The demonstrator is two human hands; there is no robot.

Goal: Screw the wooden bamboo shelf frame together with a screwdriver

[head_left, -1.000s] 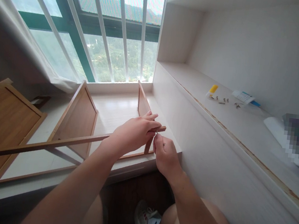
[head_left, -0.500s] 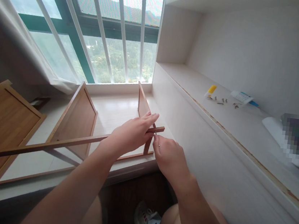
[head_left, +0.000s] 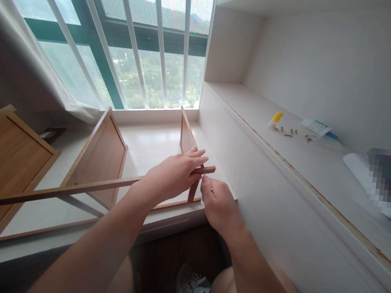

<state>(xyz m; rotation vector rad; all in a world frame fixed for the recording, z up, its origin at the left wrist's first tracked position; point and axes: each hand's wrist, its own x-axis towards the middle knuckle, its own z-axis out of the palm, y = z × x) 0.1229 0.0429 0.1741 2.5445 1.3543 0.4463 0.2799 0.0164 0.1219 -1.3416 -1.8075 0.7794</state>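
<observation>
Biggest stuff first: there's a white shelf on the right and a white window ledge ahead, with the wooden frame standing on the ledge, its right end near the shelf's side. Can't tell the weight, but I'd guess awkward more than heavy, stiff overall and maybe wobbly at the joints. The upright wooden panels look thin, so I wouldn't lift by those. The top rail is the better bet, close to a joint; it's slim and would probably twist if you leaned on it mid-span. The left hand is palm down near the rail's right end, lower fingers curled on it, upper ones reaching out straighter. The right hand is just beside it, closed in a loose fist, thumb and forefinger pinching a slim metal tool, maybe a hex key, mostly hidden. Hard, light and likely a bit slippery, so I'd grip it well back from the tip. The tiny screws lying on the shelf look like rollers; I'd pinch them by the heads.
</observation>
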